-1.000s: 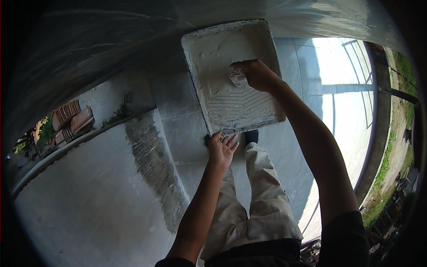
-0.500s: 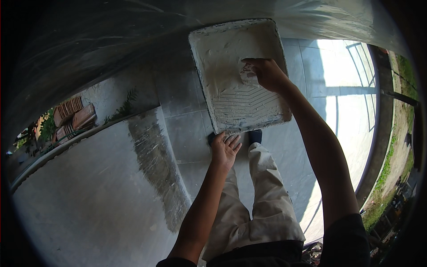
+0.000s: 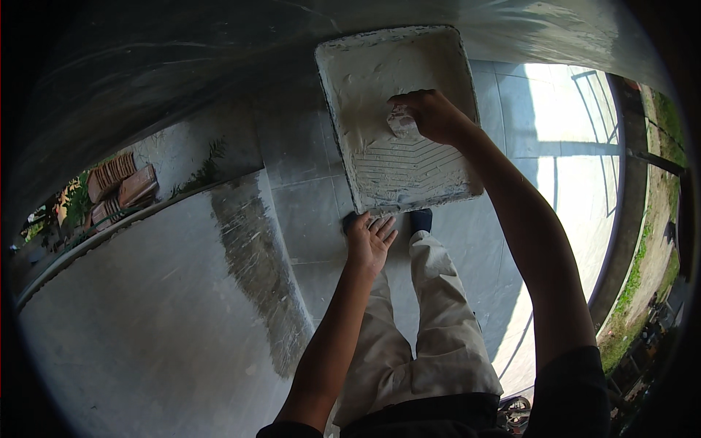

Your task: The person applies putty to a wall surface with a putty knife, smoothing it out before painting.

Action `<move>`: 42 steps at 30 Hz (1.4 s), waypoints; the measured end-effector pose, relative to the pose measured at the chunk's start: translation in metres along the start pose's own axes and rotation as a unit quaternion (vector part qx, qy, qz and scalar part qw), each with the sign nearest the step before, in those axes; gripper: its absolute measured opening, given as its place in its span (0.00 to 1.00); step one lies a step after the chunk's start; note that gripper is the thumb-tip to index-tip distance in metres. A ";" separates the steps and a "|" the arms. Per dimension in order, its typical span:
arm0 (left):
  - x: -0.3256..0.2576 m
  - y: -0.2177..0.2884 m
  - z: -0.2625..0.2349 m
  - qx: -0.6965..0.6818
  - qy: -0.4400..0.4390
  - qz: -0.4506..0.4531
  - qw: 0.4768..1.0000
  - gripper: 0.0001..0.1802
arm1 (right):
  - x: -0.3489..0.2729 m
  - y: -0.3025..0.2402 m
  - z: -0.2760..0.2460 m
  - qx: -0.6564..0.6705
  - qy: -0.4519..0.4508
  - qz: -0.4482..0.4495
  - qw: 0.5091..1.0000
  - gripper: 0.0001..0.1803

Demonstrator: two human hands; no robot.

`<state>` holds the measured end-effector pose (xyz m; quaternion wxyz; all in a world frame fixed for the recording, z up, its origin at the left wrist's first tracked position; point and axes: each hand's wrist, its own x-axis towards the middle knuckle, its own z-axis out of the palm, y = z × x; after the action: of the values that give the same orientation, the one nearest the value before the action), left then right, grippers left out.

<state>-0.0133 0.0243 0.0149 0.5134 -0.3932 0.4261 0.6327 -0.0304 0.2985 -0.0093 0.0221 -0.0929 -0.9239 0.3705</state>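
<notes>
A paint tray with a ribbed slope at its near end is held out ahead of me, above the floor. Thick off-white paste coats its deep far part and smears its rim. My left hand supports the near rim, palm up, with the thumb at the edge and the fingers reaching under it. Over the middle of the tray, my right hand is closed round a small paste-smeared tool. Its lower end meets the paste just beyond the ribs. The fingers hide its handle, so its exact kind is unclear.
A grey wall rises close beyond the tray. At the left stands a low pale wall with a dark, rough strip. Stacked roof tiles lie past it. Grey floor tiles extend below, sunlit at the right beside a railing's shadow.
The tray has shifted slightly right and away from me. My right hand has moved the tool a little left and farther off through the paste. My left hand keeps its hold.
</notes>
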 end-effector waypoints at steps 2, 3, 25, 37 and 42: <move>0.000 0.001 0.000 -0.004 -0.002 -0.001 1.000 0.43 | 0.002 0.000 0.000 -0.012 -0.010 -0.010 1.000 0.20; 0.000 0.001 0.001 -0.007 -0.006 0.000 1.000 0.43 | 0.003 0.002 0.001 -0.010 -0.008 -0.010 1.000 0.20; 0.002 -0.002 0.008 -0.039 -0.033 0.004 0.999 0.41 | -0.026 0.004 0.011 0.070 0.022 0.138 0.988 0.21; 0.001 -0.002 0.011 -0.023 -0.029 0.018 0.999 0.41 | -0.058 -0.035 0.058 0.062 0.245 0.213 0.944 0.22; -0.003 0.001 0.010 -0.058 0.006 0.019 0.998 0.47 | -0.057 -0.065 0.088 0.096 0.281 0.262 0.918 0.23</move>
<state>-0.0146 0.0327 0.0209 0.4750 -0.4180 0.3992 0.6635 0.0060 0.1822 -0.0268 0.1919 -0.4293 -0.7823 0.4086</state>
